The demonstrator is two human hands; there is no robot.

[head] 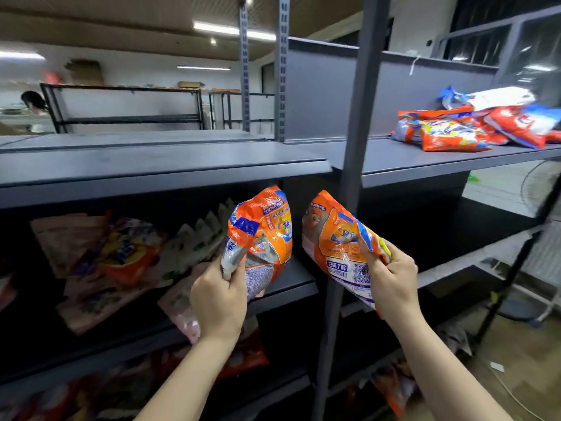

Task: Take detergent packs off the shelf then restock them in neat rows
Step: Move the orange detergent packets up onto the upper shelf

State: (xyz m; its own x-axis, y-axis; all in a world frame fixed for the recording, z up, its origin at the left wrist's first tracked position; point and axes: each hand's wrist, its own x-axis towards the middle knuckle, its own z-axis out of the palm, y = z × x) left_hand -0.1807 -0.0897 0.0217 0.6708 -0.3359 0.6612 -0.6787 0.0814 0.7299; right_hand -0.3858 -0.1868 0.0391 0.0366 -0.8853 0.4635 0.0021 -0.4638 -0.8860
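Observation:
My left hand (219, 302) grips an orange detergent pack (262, 235) by its lower end and holds it upright in front of the middle shelf (282, 287). My right hand (391, 281) pinches a second orange pack (337, 241) at its lower edge, tilted to the left, just right of the grey upright post (349, 177). Several more orange, red and white packs (473, 126) lie in a loose heap on the upper right shelf (425, 159).
Mixed pouches (121, 256) crowd the middle left shelf, and more packs lie on the shelves below. The upper left shelf (151, 165) is bare. A person (33, 101) stands far left behind other racks. A fan (540, 189) and cable sit on the floor at right.

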